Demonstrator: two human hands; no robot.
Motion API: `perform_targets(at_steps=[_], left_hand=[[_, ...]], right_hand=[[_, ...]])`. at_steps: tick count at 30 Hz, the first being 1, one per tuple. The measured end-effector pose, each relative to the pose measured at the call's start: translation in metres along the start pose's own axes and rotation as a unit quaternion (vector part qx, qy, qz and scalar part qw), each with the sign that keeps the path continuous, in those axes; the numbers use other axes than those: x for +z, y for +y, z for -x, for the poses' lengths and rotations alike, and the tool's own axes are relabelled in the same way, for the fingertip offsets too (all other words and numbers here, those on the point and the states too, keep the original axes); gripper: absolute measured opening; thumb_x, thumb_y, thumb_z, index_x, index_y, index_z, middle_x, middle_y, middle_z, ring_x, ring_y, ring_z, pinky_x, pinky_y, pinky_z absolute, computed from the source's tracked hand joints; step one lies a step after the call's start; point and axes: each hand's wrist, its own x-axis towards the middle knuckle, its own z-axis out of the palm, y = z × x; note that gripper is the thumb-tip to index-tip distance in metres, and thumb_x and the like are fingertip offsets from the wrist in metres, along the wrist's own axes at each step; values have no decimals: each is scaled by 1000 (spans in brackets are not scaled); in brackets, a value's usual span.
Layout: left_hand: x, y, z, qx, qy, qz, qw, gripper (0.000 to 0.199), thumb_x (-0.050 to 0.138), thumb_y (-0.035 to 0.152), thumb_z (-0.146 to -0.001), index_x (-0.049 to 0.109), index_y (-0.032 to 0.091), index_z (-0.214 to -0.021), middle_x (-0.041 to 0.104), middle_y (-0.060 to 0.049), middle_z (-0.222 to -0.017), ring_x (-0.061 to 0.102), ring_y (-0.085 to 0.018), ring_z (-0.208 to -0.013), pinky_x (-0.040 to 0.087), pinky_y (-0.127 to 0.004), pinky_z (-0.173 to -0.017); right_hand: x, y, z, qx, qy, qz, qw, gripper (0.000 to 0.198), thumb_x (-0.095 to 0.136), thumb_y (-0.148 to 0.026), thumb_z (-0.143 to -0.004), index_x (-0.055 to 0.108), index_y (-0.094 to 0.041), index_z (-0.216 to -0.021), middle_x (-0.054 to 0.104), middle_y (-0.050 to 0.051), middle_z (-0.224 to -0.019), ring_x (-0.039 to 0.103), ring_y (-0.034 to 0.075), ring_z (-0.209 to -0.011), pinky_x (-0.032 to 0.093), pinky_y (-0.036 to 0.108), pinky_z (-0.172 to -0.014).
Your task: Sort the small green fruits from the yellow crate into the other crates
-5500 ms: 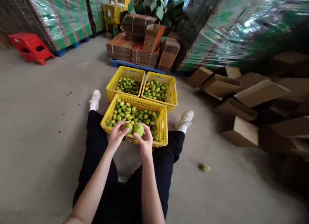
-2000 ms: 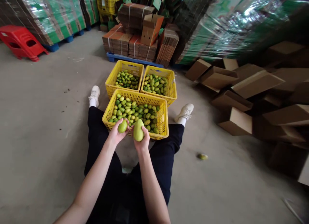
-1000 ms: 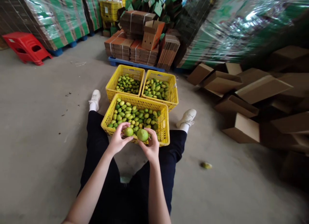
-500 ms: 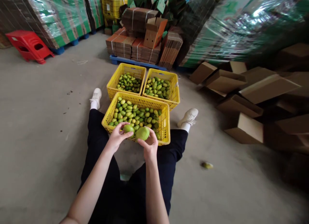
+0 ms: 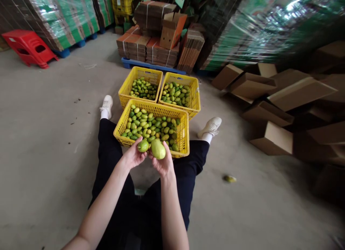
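Observation:
My left hand (image 5: 134, 155) has its fingers curled round a darker green lemon (image 5: 143, 146), its stem end turned toward me. Beside it, a larger, paler green lemon (image 5: 158, 149) rests in my right hand (image 5: 163, 164), thumb along its side. Both hands are held close together over the near rim of a yellow plastic crate (image 5: 183, 135). Inside that crate lie many green and yellowish lemons (image 5: 145, 125). Directly behind stand two more yellow crates, the left one (image 5: 124, 90) and the right one (image 5: 195, 95), each partly filled with similar fruit.
My outstretched legs flank the near crate. One fruit (image 5: 229, 179) lies on the floor at right. Open cardboard boxes (image 5: 277, 138) are heaped on the right. Bundled flat cartons (image 5: 134, 49) sit on a blue pallet (image 5: 153, 65) behind the crates. A red stool (image 5: 29, 47) stands far left.
Both lemons have been turned in my hands. My right hand has rolled palm-up beneath the paler one, and my left fingers have shifted lower on the darker one.

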Motion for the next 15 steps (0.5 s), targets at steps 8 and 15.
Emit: perform_targets(at_steps=[8, 15], left_hand=[[-7, -6, 2, 303, 16, -118, 945, 29, 78, 22, -74, 67, 16, -100, 70, -4, -92, 67, -11, -73, 56, -18, -65], [-11, -10, 7, 532, -4, -302, 791, 38, 83, 17, -63, 68, 20, -98, 59, -6, -116, 58, -19, -110, 49, -26, -93]], right_hand=[[1, 5, 4, -154, 74, 174, 970, 36, 74, -43, -74, 64, -19, -99, 73, 4, -85, 70, 19, -69, 63, 36, -62], [-1, 4, 3, -429, 124, 459, 768, 52, 87, -25, -59, 66, -23, -107, 63, 5, -112, 60, 24, -107, 48, 42, -98]])
